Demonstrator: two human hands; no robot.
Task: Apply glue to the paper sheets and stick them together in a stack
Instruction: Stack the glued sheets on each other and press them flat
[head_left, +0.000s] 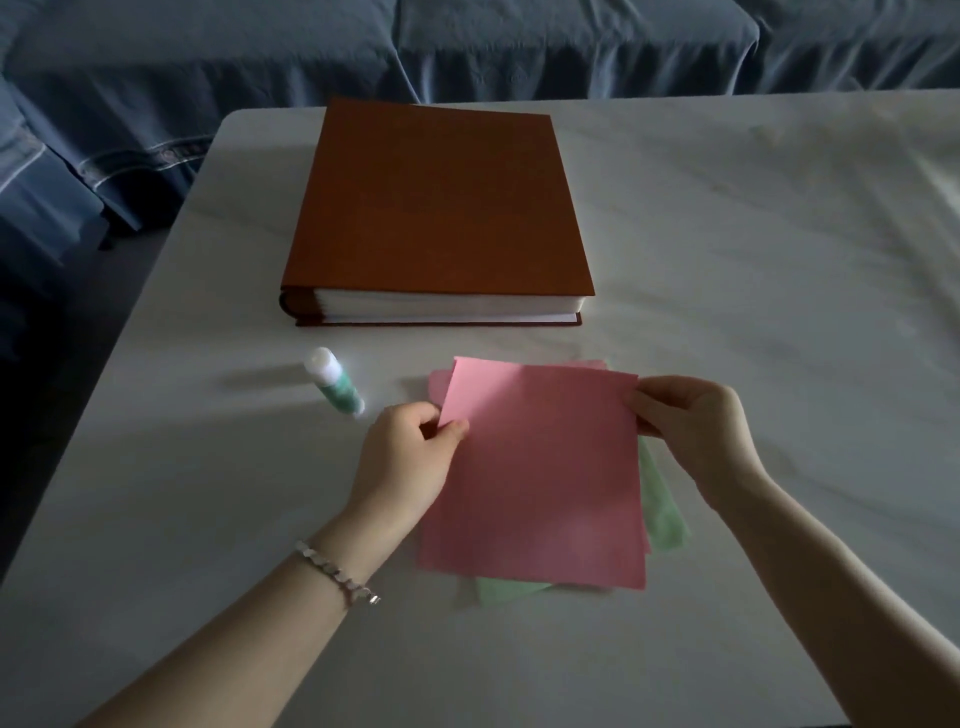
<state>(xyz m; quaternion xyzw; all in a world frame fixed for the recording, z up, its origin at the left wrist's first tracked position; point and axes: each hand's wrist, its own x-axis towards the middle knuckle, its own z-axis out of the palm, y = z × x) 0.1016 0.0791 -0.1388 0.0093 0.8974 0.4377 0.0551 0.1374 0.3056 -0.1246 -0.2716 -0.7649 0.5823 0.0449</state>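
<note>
The top pink sheet (540, 467) is pinched at its far corners by the left hand (410, 457) and right hand (691, 431), over the paper stack (665, 514) on the worktop (753, 249). It should be squared before being pressed down; the glue stick (335, 382) lies beside it.

Both bare forearms reach in from the near edge and angle toward each other. Left hand (410, 457) pinches the upper left corner of the pink sheet (540, 483) between thumb and curled fingers (413, 414). Right hand (691, 431) pinches the upper right corner likewise.
</note>
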